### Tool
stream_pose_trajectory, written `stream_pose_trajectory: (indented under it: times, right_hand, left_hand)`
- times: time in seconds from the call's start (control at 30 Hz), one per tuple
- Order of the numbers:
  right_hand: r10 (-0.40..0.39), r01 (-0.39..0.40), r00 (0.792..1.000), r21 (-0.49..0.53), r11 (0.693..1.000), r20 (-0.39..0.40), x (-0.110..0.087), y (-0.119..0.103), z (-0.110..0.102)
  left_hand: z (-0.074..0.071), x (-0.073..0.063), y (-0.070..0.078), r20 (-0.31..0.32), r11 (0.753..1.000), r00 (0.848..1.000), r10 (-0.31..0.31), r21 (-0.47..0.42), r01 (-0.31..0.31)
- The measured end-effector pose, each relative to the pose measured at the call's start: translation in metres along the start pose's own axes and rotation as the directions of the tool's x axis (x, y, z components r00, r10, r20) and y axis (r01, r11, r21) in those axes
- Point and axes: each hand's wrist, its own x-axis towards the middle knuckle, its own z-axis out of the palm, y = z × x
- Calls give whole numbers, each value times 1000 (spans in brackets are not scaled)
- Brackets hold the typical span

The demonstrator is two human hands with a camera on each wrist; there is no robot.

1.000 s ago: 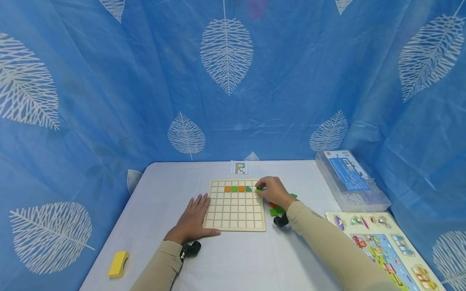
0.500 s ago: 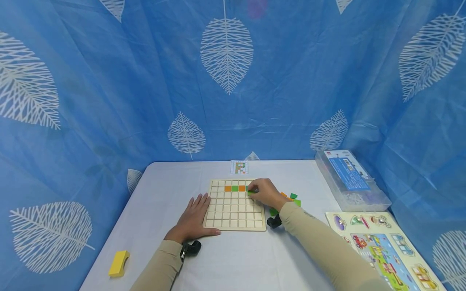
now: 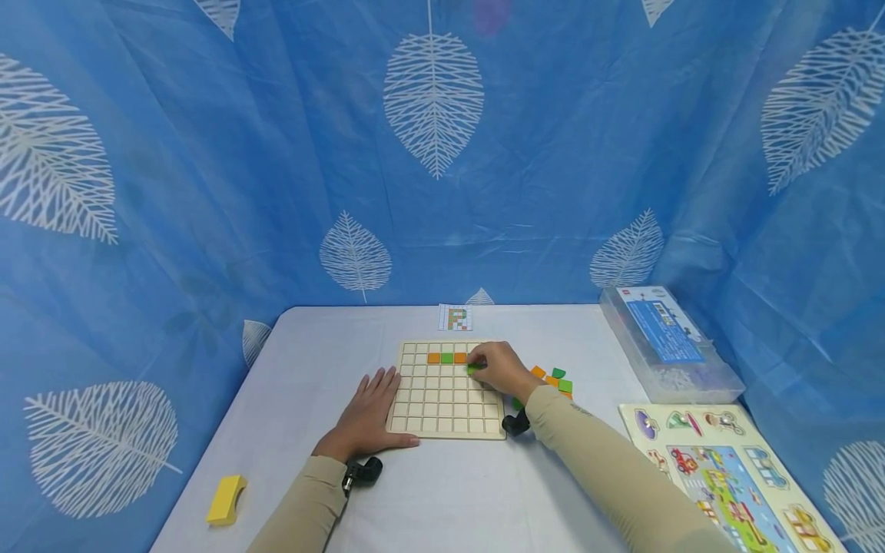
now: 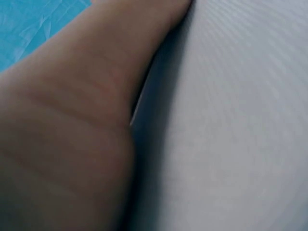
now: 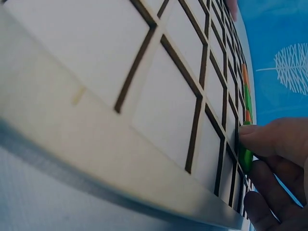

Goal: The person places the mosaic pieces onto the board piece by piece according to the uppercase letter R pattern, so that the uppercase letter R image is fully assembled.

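A light wooden grid board [image 3: 445,425] lies on the white table. In its second row from the back sit an orange tile [image 3: 433,359], a green tile [image 3: 446,359] and a second orange tile [image 3: 460,358]. My right hand [image 3: 501,367] pinches a bright green tile [image 3: 473,369] between thumb and fingers, low over the cells just in front of that row. In the right wrist view the pinched green tile [image 5: 245,159] stands right at the grid. My left hand [image 3: 368,411] lies flat with straight fingers along the board's left edge, its thumb at the front corner.
Loose orange and green tiles [image 3: 552,381] lie right of the board, partly behind my right wrist. A small pattern card [image 3: 455,317] lies behind it. At right are a plastic box [image 3: 667,369] and a picture puzzle [image 3: 698,438]. A yellow block [image 3: 226,501] sits front left.
My right hand has carried the green tile leftward from the board's right edge to the cells near the row's end, uncovering more loose tiles. My left hand has stayed still.
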Motion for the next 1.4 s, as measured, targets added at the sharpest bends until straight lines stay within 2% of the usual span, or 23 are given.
stream_pose_trajectory:
  times: [0.27, 0.5, 0.77, 0.93, 1.17, 1.4]
  right_hand:
    - [0, 1, 1000, 30, 1000, -9, -2, 3, 0]
    - [17, -17, 1000, 35, 999, -12, -3, 2, 1]
    - [21, -20, 1000, 46, 999, -15, -6, 2, -2]
    - [3, -2, 999, 41, 999, -33, -6, 5, -12]
    - [28, -27, 998, 7, 1000, -61, -5, 11, -35]
    - [37, -39, 997, -26, 999, -74, -5, 19, -47]
  left_hand:
    - [1, 1, 0, -16, 1000, 1000, 10, 4, -10]
    - [1, 1, 2, 20, 1000, 1000, -16, 27, 16]
    - [2, 2, 1, 23, 999, 1000, -17, 32, 16]
    - [3, 0, 0, -4, 1000, 1000, 2, 13, -2]
    - [-2, -1, 1, 19, 1000, 1000, -6, 17, 6]
    - [0, 0, 0, 16, 1000, 1000, -10, 28, 9]
